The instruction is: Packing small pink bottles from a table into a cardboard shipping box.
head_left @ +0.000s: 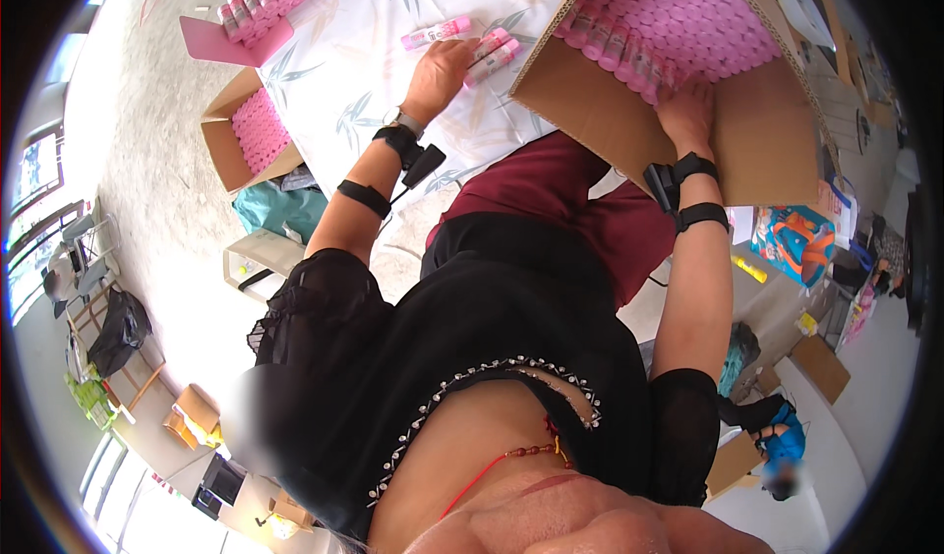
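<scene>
Tube (436,33) on patterned surface (324,92), just beyond left hand (440,74); paired tubes (494,62) at its fingers, nearer it than right hand (685,112), long axes slanting away rightward. Carton (580,92) next, tube row (614,51) inside, right hand at row's end. Both grips: can't tell.

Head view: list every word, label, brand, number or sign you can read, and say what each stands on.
No text can be read.
Pink tubes by the left hand: label marks, too small and blurred.
Upright tubes in the large cardboard box: marks, too small.
Blue-and-orange bag: coloured pattern, no readable words.
</scene>
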{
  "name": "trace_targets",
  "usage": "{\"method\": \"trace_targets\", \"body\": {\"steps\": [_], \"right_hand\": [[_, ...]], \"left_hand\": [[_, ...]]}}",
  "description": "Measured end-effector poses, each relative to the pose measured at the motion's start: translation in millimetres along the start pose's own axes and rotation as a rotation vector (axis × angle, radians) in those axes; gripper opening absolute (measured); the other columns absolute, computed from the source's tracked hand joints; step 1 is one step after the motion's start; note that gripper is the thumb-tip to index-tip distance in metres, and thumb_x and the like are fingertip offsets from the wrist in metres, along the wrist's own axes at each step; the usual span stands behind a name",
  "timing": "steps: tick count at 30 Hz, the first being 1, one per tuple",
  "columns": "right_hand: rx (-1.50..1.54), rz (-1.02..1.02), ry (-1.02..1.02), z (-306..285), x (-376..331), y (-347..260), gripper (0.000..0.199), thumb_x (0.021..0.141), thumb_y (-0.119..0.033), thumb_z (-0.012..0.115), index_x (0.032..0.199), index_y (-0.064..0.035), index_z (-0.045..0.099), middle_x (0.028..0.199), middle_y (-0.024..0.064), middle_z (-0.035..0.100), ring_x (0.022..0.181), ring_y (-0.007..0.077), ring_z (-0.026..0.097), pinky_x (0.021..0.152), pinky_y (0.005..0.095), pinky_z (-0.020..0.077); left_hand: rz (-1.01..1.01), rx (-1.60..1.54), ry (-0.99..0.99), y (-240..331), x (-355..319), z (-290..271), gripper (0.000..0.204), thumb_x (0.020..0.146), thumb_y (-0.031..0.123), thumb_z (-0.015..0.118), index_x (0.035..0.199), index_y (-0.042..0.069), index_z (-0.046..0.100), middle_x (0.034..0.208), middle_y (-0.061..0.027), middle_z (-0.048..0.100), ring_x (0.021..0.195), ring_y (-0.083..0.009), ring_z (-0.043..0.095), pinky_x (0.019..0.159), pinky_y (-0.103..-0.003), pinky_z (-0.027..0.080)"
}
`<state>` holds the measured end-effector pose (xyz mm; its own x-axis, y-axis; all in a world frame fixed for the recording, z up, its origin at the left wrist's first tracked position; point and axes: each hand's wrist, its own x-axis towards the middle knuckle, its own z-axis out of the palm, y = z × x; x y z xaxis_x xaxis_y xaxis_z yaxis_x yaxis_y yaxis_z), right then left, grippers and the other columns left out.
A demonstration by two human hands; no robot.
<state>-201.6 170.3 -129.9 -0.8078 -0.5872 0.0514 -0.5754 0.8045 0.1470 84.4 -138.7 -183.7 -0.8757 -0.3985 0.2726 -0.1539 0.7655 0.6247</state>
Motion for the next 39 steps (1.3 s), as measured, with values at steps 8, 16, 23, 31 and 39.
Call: {"method": "trace_targets", "body": {"steps": [8, 16, 23, 31, 39], "right_hand": [[-0.012, -0.002, -0.018, -4, 0, -2, 0.074, 0.095, -0.042, 0.045, 0.144, 0.0137, 0.038, 0.148, 0.0351, 0.041, 0.142, 0.0449, 0.034, 0.121, 0.0451, 0.0233], [0.034, 0.015, -0.093, -12, 4, -3, 0.076, 0.095, -0.043, 0.044, 0.144, 0.0145, 0.038, 0.149, 0.0343, 0.04, 0.141, 0.0451, 0.035, 0.122, 0.0465, 0.0218], [-0.08, 0.053, -0.055, 4, 1, -3, 0.072, 0.096, -0.04, 0.042, 0.144, 0.0136, 0.04, 0.151, 0.0325, 0.039, 0.143, 0.0437, 0.034, 0.122, 0.0488, 0.0211], [0.032, 0.088, -0.092, -17, 3, -10, 0.069, 0.1, -0.039, 0.034, 0.145, 0.0126, 0.038, 0.153, 0.0317, 0.038, 0.145, 0.042, 0.031, 0.124, 0.0455, 0.015], [0.065, -0.027, -0.187, -14, 28, -22, 0.061, 0.102, -0.037, 0.029, 0.139, 0.0072, 0.049, 0.145, 0.0316, 0.047, 0.137, 0.0445, 0.039, 0.119, 0.0488, 0.0217]], "left_hand": [[-0.036, 0.4, -0.002, 32, -21, 38, 0.081, 0.091, 0.034, 0.068, 0.157, 0.007, 0.028, 0.145, -0.0195, 0.04, 0.133, -0.0356, 0.04, 0.106, -0.054, 0.033], [-0.009, 0.436, 0.009, 18, -14, 37, 0.078, 0.093, 0.026, 0.064, 0.155, -0.002, 0.027, 0.135, -0.0202, 0.046, 0.123, -0.0359, 0.045, 0.101, -0.05, 0.037], [-0.151, 0.34, -0.114, 50, -49, -1, 0.068, 0.097, 0.014, 0.057, 0.153, -0.006, 0.026, 0.129, -0.0231, 0.047, 0.113, -0.0376, 0.045, 0.1, -0.05, 0.038], [0.052, -0.369, -0.539, 205, -42, -100, 0.059, 0.104, 0.02, 0.051, 0.151, -0.007, 0.028, 0.125, -0.0235, 0.048, 0.112, -0.0387, 0.047, 0.102, -0.043, 0.039], [0.134, 0.428, -0.221, 173, 122, 126, 0.06, 0.094, 0.029, 0.057, 0.143, -0.004, 0.044, 0.116, -0.0276, 0.058, 0.114, -0.0438, 0.05, 0.098, -0.054, 0.04]]}}
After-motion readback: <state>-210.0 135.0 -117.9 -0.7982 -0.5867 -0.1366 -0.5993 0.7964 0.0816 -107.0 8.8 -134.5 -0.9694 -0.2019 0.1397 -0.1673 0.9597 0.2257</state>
